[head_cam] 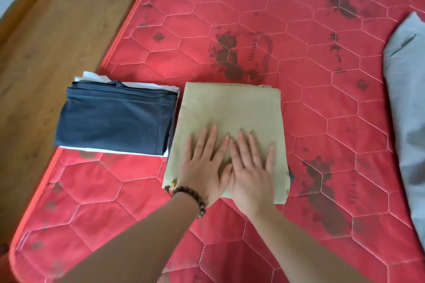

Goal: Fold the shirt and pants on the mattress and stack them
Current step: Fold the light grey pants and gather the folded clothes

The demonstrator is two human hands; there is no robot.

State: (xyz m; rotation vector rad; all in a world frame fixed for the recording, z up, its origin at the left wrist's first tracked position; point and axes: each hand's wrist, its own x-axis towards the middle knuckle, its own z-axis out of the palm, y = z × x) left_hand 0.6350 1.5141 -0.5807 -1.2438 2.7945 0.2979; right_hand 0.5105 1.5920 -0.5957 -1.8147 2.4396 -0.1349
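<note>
Matt khaki cloth garment [230,110] on quilted red mattress [322,122]; wooden floor [46,41].

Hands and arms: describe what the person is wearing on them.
Both forearms are bare, with no sleeves in view. The left hand has a bracelet of round dark brown wooden beads at the wrist, with a small yellowish bead on its outer side. The right hand wears nothing visible: no ring, watch or glove.

Grey cloth [407,108] cut off by right edge. White garment [128,84] mostly hidden under dark blue garment [112,119]. Forearms cut off at near edge.
</note>
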